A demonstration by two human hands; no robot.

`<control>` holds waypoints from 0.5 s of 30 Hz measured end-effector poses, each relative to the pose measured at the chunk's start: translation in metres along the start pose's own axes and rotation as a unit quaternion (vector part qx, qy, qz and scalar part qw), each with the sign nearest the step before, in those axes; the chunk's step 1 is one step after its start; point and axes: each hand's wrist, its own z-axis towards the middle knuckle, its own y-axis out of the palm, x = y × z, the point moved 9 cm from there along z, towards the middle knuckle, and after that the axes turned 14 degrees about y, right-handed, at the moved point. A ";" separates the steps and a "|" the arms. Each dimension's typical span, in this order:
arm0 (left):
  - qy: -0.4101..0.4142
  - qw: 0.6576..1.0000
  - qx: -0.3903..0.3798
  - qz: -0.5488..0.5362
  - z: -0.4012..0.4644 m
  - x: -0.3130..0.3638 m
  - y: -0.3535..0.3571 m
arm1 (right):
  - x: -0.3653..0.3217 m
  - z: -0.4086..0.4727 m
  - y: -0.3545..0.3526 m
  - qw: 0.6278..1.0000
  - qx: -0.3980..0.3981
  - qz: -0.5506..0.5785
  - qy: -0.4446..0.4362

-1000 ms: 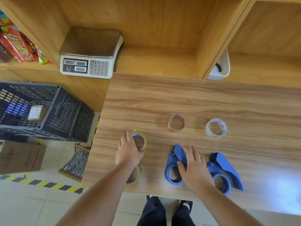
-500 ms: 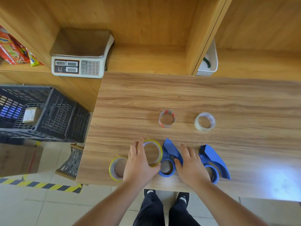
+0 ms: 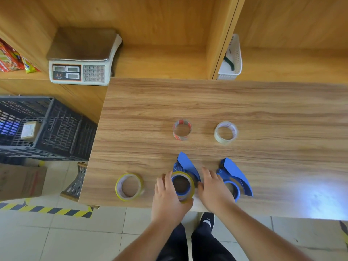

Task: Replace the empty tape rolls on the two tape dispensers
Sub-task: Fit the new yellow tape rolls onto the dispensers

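Note:
Two blue tape dispensers lie near the table's front edge: the left dispenser (image 3: 185, 165) and the right dispenser (image 3: 235, 174). My left hand (image 3: 167, 198) grips a yellow tape roll (image 3: 188, 178) that sits around the left dispenser's blue hub. My right hand (image 3: 212, 189) rests between the two dispensers, fingers against the left one's body. A second yellow tape roll (image 3: 129, 186) lies flat to the left. Farther back stand two thin cores: a red-and-white empty roll (image 3: 182, 129) and a clear empty roll (image 3: 226, 132).
The wooden table (image 3: 226, 102) ends just before my legs. A weighing scale (image 3: 82, 59) sits on the shelf at back left, a white basket (image 3: 232, 59) at back right. A dark crate (image 3: 43, 127) stands on the floor to the left.
My left hand carried the yellow roll rightward from the table's left part onto the left dispenser's hub. My right hand stayed at that dispenser.

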 end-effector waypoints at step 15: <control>-0.059 0.998 -0.006 0.030 0.013 -0.007 0.031 | 0.014 0.001 -0.002 1.000 -0.001 0.022 0.001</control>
